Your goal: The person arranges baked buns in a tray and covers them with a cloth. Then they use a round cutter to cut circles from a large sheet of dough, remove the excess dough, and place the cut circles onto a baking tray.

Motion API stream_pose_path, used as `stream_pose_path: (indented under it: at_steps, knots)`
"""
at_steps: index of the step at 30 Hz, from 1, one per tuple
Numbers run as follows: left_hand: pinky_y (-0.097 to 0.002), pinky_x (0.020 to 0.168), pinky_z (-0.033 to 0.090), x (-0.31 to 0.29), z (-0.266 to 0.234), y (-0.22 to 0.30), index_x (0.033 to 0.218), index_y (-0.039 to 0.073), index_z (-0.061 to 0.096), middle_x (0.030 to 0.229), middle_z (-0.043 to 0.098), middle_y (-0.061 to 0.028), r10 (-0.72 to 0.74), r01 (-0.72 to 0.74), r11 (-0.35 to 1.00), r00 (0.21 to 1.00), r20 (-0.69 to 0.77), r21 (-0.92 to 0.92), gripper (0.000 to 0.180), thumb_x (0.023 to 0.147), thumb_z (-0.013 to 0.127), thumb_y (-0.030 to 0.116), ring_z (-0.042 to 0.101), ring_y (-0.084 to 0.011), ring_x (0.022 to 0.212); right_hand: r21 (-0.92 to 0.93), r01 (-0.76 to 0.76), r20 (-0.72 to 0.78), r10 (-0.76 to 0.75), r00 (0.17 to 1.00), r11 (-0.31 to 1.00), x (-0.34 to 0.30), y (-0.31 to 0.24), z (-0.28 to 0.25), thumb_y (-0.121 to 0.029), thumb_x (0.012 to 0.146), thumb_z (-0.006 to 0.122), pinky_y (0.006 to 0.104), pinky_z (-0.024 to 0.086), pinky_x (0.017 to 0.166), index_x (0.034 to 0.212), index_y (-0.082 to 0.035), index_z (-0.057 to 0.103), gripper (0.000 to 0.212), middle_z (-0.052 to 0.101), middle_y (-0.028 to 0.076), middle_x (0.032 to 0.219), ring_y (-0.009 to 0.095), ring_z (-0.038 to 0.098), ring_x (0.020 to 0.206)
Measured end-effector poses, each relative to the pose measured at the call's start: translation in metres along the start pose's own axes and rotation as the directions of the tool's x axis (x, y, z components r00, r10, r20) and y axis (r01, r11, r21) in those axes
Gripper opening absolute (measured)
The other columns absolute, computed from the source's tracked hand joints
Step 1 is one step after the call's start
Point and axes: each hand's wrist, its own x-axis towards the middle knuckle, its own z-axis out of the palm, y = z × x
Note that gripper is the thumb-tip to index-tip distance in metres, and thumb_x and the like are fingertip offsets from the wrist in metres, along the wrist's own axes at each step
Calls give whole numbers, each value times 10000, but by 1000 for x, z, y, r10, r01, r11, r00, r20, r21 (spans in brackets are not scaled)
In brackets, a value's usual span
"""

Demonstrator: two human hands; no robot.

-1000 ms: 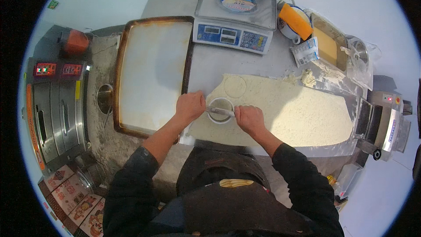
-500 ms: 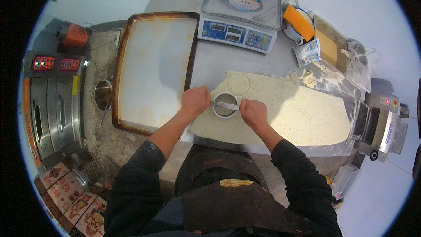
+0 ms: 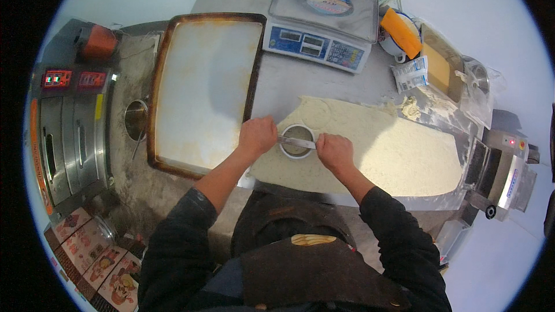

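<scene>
A sheet of rolled, speckled dough (image 3: 399,156) lies over the work table. On its left part stands a white ring cutter (image 3: 310,132), with dough showing inside it. Across the top of the ring runs a flat metal bar (image 3: 298,142). My left hand (image 3: 258,136) is closed around the bar's left end, and my right hand (image 3: 335,151) grips the right end; both ends are hidden in my fists. Just beyond the ring, a faint round cut mark (image 3: 315,110) shows in the dough near its far edge.
Left of the dough lies a large baking tray (image 3: 202,92) with a browned rim. A digital scale (image 3: 318,40) stands behind. At the right are a white packet (image 3: 411,74), dough scraps (image 3: 411,107) and a metal machine (image 3: 503,167). An oven (image 3: 72,138) stands far left.
The view has shifted slightly. Both hands stay on the bar over the ring cutter, with hardly any visible movement.
</scene>
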Motion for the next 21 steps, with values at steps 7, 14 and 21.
stream_pose_path:
  at_steps: [7, 14, 21]
  knots:
    - [-553, 719, 598, -1, 17, -2, 856, 53, 685, 773, 726, -222, -39, 39, 998, 999, 4, 44, 201, 884, 636, 246, 739, -435, 758, -20, -30, 57, 31, 998, 999, 5, 6, 16, -296, 998, 524, 554, 556, 713, 770, -52, 709, 381, 709, 213, 737, 423, 699, 724]
    - [-534, 686, 590, -4, 13, -1, 858, 71, 673, 788, 736, -190, -3, 7, 999, 995, -96, 36, 167, 888, 627, 229, 739, -417, 758, 33, 61, -51, -60, 997, 998, 8, 8, 13, -278, 990, 548, 558, 544, 693, 738, -56, 679, 360, 680, 202, 695, 422, 670, 681]
    - [-548, 661, 566, -99, -12, 3, 875, 77, 652, 753, 709, -197, -113, 97, 992, 964, -242, -74, 98, 904, 626, 167, 722, -425, 740, 54, 189, -41, -187, 981, 980, -40, -27, -16, -276, 993, 582, 544, 539, 686, 731, -55, 670, 354, 687, 196, 717, 413, 671, 687]
